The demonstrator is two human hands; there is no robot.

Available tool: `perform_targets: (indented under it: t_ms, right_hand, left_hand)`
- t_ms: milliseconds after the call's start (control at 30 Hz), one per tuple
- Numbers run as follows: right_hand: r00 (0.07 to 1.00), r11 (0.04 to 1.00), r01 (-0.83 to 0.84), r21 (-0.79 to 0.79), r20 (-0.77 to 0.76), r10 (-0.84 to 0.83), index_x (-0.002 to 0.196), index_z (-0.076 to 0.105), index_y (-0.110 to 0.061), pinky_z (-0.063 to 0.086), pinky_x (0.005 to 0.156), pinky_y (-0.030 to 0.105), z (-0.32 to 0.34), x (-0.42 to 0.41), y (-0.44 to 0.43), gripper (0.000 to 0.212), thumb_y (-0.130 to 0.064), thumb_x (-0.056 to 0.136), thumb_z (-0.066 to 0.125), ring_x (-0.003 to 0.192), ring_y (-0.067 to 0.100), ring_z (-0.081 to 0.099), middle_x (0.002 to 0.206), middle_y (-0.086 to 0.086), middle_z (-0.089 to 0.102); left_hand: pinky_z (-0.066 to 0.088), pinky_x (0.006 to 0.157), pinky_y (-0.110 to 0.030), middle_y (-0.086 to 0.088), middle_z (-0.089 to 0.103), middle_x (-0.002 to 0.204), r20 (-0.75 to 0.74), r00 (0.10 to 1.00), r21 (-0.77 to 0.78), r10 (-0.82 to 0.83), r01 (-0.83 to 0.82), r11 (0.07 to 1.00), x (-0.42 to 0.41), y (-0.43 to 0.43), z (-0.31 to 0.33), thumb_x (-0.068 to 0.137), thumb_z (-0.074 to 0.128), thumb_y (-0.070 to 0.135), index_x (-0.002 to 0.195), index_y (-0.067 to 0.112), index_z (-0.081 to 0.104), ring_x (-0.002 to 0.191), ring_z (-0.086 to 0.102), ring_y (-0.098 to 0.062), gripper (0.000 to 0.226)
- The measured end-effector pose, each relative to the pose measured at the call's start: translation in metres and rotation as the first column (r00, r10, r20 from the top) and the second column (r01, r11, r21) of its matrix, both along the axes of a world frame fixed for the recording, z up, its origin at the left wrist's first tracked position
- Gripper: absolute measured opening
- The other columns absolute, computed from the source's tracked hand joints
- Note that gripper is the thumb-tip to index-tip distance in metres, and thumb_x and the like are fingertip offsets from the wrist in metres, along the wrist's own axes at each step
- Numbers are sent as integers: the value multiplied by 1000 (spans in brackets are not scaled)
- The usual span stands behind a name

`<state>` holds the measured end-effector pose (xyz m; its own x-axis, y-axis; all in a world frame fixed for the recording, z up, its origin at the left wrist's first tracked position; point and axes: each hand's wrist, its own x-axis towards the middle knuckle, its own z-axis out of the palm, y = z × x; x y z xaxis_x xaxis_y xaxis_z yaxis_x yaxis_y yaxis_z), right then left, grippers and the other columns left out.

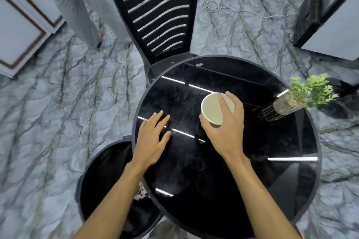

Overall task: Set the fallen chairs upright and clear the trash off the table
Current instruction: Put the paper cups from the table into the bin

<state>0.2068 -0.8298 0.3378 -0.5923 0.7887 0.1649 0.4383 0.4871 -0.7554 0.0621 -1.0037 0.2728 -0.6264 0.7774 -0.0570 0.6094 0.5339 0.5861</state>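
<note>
A white paper cup (212, 109) is held above the round glossy black table (272, 170), its open mouth facing me. My right hand (225, 124) is shut on it, fingers wrapped around its rim and side. My left hand (152, 137) hovers open over the table's left part, fingers spread, holding nothing. A black chair (161, 15) with a slatted back stands upright at the table's far side. To the left of the table, low down, sits a round black bin (101, 172) with some crumpled trash inside.
A small green plant in a clear glass vase (303, 97) stands at the table's right edge. A white cable (219, 8) lies on the marbled floor behind the chair. Dark furniture (330, 15) stands at the upper right, a white panelled door (21, 31) at the upper left.
</note>
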Motion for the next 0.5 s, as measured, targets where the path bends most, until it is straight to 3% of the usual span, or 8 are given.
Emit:
perform_targets:
  t_ms: [267, 367, 500]
  right_hand:
    - [947, 948, -318, -26, 27, 319, 143, 45, -20, 29, 106, 27, 14, -84, -124, 74, -41, 80, 76, 136, 16, 29, 152, 0, 30]
    - [905, 905, -423, -37, 17, 424, 143, 45, -19, 29, 105, 25, 13, -109, -173, 74, -41, 79, 76, 135, 17, 30, 150, 1, 32]
    - [845, 846, -531, -49, 37, 533, 142, 48, -17, 32, 110, 33, -5, -133, -232, 74, -42, 79, 77, 138, 22, 31, 151, 4, 33]
  left_hand:
    - [25, 119, -43, 6, 33, 158, 17, 934, -19, 357, -357, 934, -27, -175, 15, 101, 50, 38, 148, 28, 42, 146, 29, -15, 49]
    - [26, 118, -41, 4, 36, 157, 17, 893, -26, 450, -449, 893, -30, -230, 17, 101, 49, 38, 148, 24, 44, 144, 32, -16, 49]
    - [26, 118, -40, 1, 37, 157, 45, 835, -39, 548, -547, 836, -25, -286, 9, 99, 46, 42, 148, 23, 45, 145, 32, -17, 53]
